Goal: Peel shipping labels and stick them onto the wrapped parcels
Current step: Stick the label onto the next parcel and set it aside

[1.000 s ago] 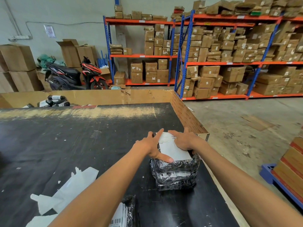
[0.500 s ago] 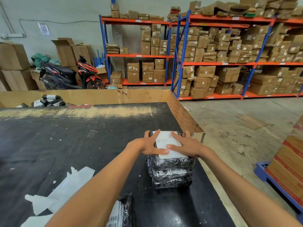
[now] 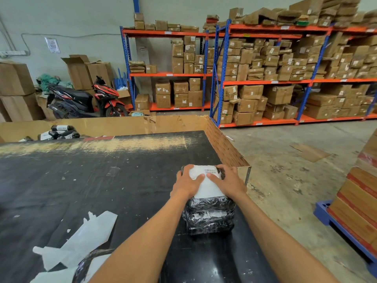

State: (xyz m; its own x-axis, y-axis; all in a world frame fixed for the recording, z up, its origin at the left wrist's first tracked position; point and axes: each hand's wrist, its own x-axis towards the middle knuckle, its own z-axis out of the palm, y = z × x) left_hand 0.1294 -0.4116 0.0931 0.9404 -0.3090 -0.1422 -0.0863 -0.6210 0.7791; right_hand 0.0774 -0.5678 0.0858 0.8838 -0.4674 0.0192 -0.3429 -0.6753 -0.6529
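Head view: both hands flat & open, side by side on the white label atop the black-wrapped parcel, which sits near the table's right edge. Left hand and right hand press down, fingertips nearly meeting. Risk, imo: crinkly wrap underneath could trap creases or lift a corner w/ uneven pressure.
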